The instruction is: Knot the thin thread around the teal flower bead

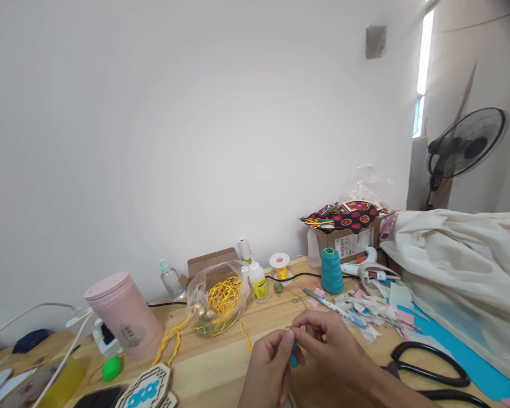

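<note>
Both hands meet low in the view, just right of the middle, above the wooden table [216, 374]. My left hand [270, 362] pinches a small blue piece [294, 356], most of which its fingers hide. Thumb and forefinger of my right hand [323, 340] are closed at the top of that piece, where a thin dark strand shows. Whether the right fingers hold the strand or the piece itself is too small to make out. A yellow cord [247, 337] lies just left of the hands. To their right rest black-handled scissors [429, 362].
Behind the hands stand a teal thread cone [331, 272], a glue bottle [258, 282] and a spool of yellow cord [280, 266]. A bag of yellow cord [225, 294] and a pink canister [125, 314] are left. Fabric scraps [378, 306] and a pen [334, 307] lie right.
</note>
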Tool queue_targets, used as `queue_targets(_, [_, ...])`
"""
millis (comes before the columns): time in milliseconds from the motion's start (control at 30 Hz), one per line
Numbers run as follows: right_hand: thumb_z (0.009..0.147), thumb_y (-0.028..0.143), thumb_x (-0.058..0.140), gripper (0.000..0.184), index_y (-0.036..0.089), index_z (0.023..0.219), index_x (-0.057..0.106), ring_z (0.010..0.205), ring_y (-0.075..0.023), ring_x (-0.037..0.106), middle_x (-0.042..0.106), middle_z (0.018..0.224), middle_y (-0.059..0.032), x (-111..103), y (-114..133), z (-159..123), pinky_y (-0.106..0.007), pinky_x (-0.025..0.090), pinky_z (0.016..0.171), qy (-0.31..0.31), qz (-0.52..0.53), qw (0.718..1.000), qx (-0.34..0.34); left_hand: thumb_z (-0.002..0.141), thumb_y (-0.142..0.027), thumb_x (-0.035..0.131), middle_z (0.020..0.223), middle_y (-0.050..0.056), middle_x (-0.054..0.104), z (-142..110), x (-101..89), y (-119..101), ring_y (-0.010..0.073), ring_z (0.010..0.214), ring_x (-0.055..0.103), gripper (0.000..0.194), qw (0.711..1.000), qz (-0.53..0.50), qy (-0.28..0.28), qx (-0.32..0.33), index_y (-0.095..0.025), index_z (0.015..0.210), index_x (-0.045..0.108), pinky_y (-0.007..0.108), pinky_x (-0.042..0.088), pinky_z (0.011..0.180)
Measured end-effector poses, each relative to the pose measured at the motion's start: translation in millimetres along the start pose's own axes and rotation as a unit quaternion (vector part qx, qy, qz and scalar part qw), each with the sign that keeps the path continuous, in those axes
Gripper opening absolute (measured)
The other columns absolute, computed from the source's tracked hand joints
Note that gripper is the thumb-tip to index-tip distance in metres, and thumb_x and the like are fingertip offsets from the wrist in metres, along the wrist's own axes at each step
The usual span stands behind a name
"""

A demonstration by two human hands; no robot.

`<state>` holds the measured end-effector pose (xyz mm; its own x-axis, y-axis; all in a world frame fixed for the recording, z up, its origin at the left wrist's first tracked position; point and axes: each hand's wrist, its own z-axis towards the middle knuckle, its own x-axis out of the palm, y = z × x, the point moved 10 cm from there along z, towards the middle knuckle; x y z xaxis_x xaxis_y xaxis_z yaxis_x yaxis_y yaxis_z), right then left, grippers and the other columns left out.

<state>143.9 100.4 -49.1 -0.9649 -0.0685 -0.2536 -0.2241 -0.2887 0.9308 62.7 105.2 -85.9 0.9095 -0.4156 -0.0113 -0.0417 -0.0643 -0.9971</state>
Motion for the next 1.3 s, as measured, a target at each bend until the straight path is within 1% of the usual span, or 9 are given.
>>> queue_targets(133, [0.079, 0.025, 0.046, 0.021, 0.015, 0.066, 0.059, 0.043, -0.0097, 0.043, 0.055, 0.046, 0.0014, -2.5, 2.2, 0.3, -0.020, 0.029, 0.042, -0.010, -0.050, 0.998, -0.021, 0.071, -0.047, 0.055, 0.050, -0.004, 0.049, -0.5, 2.7, -2.3, -0.0018, 0.023, 0.025, 0.037, 1.000, -0.007, 0.018, -0.001, -0.012, 0.058, 0.055, 0.018, 0.006, 0.027])
queue_targets(233, [0.076, 0.025, 0.047, 0.021, 0.015, 0.062, 0.059, 0.056, -0.0140, 0.049, 0.056, 0.056, -0.0012, -14.1, 8.0, 1.3, -0.024, 0.037, 0.053, -0.048, -0.067, 0.996, -0.034, 0.067, -0.048, 0.058, 0.055, -0.002, 0.054, -1.0, 1.6, -3.5, -0.0017, 0.025, 0.027, 0.036, 1.000, -0.020, 0.016, 0.000, -0.012, 0.061, 0.058, 0.018, 0.008, 0.029])
queue_targets(333, [0.076, 0.030, 0.048, 0.020, 0.015, 0.076, 0.061, 0.080, -0.0196, 0.052, 0.060, 0.079, -0.0061, -32.5, 13.9, -1.0, -0.030, 0.040, 0.072, -0.117, -0.065, 0.990, -0.047, 0.065, -0.047, 0.061, 0.062, 0.002, 0.059, -0.2, -3.3, -2.7, -0.0011, 0.027, 0.031, 0.036, 0.999, -0.044, -0.004, -0.002, -0.012, 0.070, 0.062, 0.017, 0.011, 0.030])
queue_targets(433, [0.081, 0.036, 0.044, 0.027, 0.017, 0.094, 0.059, 0.097, -0.0212, 0.050, 0.059, 0.099, -0.0075, -29.5, 10.1, -2.9, -0.033, 0.037, 0.085, -0.102, -0.038, 0.993, -0.036, 0.066, -0.048, 0.059, 0.053, -0.001, 0.055, 0.9, -7.4, -1.2, -0.0004, 0.027, 0.028, 0.036, 0.998, -0.051, -0.022, -0.007, -0.012, 0.069, 0.062, 0.017, 0.012, 0.030])
queue_targets(567, [0.084, 0.040, 0.042, 0.032, 0.016, 0.101, 0.056, 0.080, -0.0181, 0.056, 0.063, 0.084, -0.0054, 3.3, -0.3, -3.9, -0.027, 0.044, 0.069, 0.024, 0.012, 0.999, -0.018, 0.064, -0.053, 0.059, 0.033, -0.007, 0.039, 1.3, -14.1, -0.9, 0.0012, 0.026, 0.021, 0.039, 0.998, -0.030, -0.046, -0.008, -0.013, 0.062, 0.059, 0.015, 0.010, 0.028])
queue_targets(633, [0.084, 0.039, 0.042, 0.031, 0.015, 0.095, 0.058, 0.068, -0.0158, 0.056, 0.062, 0.074, -0.0038, 11.0, -3.9, -3.2, -0.023, 0.042, 0.058, 0.048, 0.012, 0.999, -0.017, 0.064, -0.053, 0.059, 0.033, -0.007, 0.038, 0.9, -19.5, -0.5, 0.0012, 0.027, 0.021, 0.040, 0.998, -0.022, -0.066, -0.004, -0.013, 0.064, 0.060, 0.014, 0.012, 0.028])
queue_targets(833, [0.082, 0.028, 0.044, 0.027, 0.016, 0.070, 0.064, 0.051, -0.0100, 0.043, 0.054, 0.056, 0.0009, 0.5, 3.2, 1.1, -0.020, 0.029, 0.046, 0.000, -0.136, 0.989, -0.060, 0.060, -0.045, 0.066, 0.048, -0.003, 0.051, -0.8, -29.6, 1.9, 0.0027, 0.032, 0.032, 0.037, 0.991, -0.080, -0.111, 0.007, -0.013, 0.077, 0.063, 0.012, 0.019, 0.026])
queue_targets(933, [0.080, 0.023, 0.045, 0.027, 0.015, 0.059, 0.060, 0.049, -0.0089, 0.040, 0.049, 0.051, 0.0023, -1.0, 14.3, -0.8, -0.021, 0.026, 0.046, -0.006, -0.189, 0.978, -0.085, 0.061, -0.042, 0.066, 0.046, -0.003, 0.051, -0.7, -29.8, 4.7, 0.0037, 0.034, 0.036, 0.035, 0.987, -0.108, -0.118, -0.008, -0.013, 0.080, 0.063, 0.011, 0.021, 0.027])
queue_targets(1300, [0.084, 0.019, 0.039, 0.029, 0.016, 0.059, 0.053, 0.051, -0.0089, 0.043, 0.048, 0.053, 0.0022, 6.7, 41.4, -14.1, -0.021, 0.028, 0.050, 0.014, -0.254, 0.953, -0.167, 0.058, -0.045, 0.068, 0.039, -0.004, 0.047, -4.6, -33.9, -5.5, 0.0024, 0.032, 0.031, 0.035, 0.986, -0.080, -0.146, 0.015, -0.012, 0.070, 0.065, 0.013, 0.017, 0.032])
